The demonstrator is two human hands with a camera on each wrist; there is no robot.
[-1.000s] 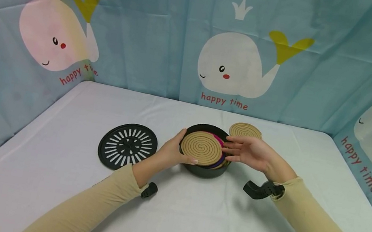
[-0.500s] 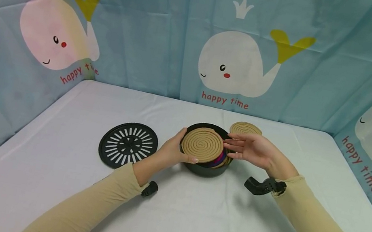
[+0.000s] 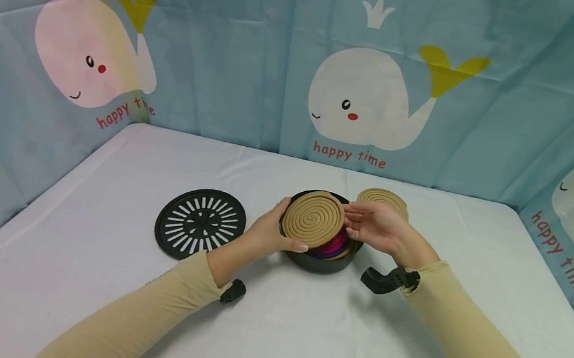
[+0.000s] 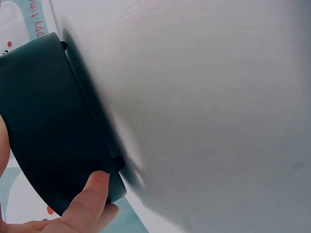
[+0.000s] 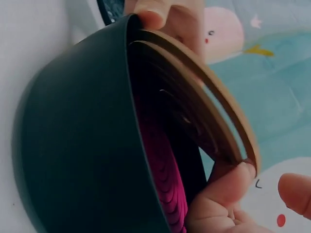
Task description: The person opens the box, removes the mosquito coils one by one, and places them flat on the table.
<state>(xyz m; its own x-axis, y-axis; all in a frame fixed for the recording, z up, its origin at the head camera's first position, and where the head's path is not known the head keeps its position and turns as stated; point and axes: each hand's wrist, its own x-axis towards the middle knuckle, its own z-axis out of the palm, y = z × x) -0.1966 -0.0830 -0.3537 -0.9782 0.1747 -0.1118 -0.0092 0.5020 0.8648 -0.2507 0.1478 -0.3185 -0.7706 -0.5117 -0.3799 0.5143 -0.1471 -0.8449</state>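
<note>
In the head view my left hand grips a round black tin, thumb at the front near the coil's edge. One fingertip presses the tin's side in the left wrist view. A tan mosquito coil lies tilted over the mouth, its right side raised. My right hand is at that raised edge; in the right wrist view a bent finger holds the edge from beneath, while another digit stays apart from it. Magenta and purple coils show inside the tin.
A black slotted lid lies on the white tablecloth to the left. Behind my right hand lies another tan coil, partly hidden. A blue whale-print curtain closes off the back and sides.
The tan coil has risen and tilted at its right side, baring more magenta and purple beneath. My right hand has moved left onto its edge; my left hand has stayed at the tin.
</note>
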